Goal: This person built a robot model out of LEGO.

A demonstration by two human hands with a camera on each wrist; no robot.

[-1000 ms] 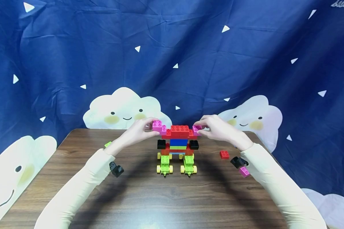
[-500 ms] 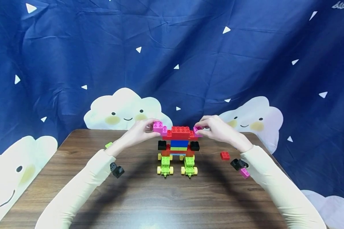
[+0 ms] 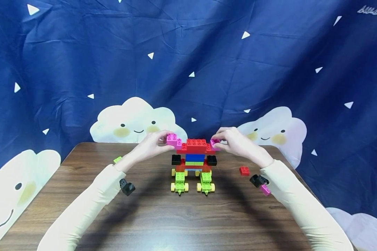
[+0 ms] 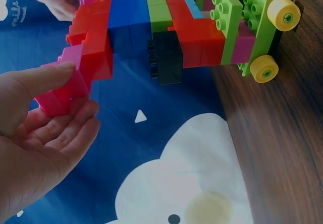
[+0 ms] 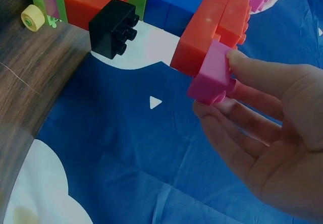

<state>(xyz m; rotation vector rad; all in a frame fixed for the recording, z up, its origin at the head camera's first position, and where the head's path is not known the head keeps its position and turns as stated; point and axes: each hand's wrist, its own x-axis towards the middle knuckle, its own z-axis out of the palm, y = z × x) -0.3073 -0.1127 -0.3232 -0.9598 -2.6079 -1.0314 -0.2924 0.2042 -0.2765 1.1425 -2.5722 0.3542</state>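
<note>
A toy figure of building bricks stands upright on wheeled lime bases (image 3: 180,181) with yellow wheels (image 4: 283,14). Red bricks (image 3: 196,144) top its blue middle (image 3: 195,158), and a black brick (image 3: 176,160) sticks out on each side. At the upper left end, my left hand (image 3: 150,143) pinches stacked pink bricks (image 4: 75,68), thumb on one face and fingers beneath in the left wrist view. My right hand (image 3: 238,143) pinches a single pink brick (image 5: 214,71) at the upper right end. Both pink parts touch the red row. Fingers partly cover the right pink brick in the head view.
Right of the figure on the wooden table (image 3: 163,219) lie a red brick (image 3: 244,170), black pieces (image 3: 258,180) and a pink brick (image 3: 265,190), partly behind the sleeve. On the left are a black piece (image 3: 127,188) and a lime brick (image 3: 117,159). A blue curtain (image 3: 188,69) hangs behind.
The head view has shifted slightly. Both hands keep their pinch on the pink bricks, and the figure stays in place.
</note>
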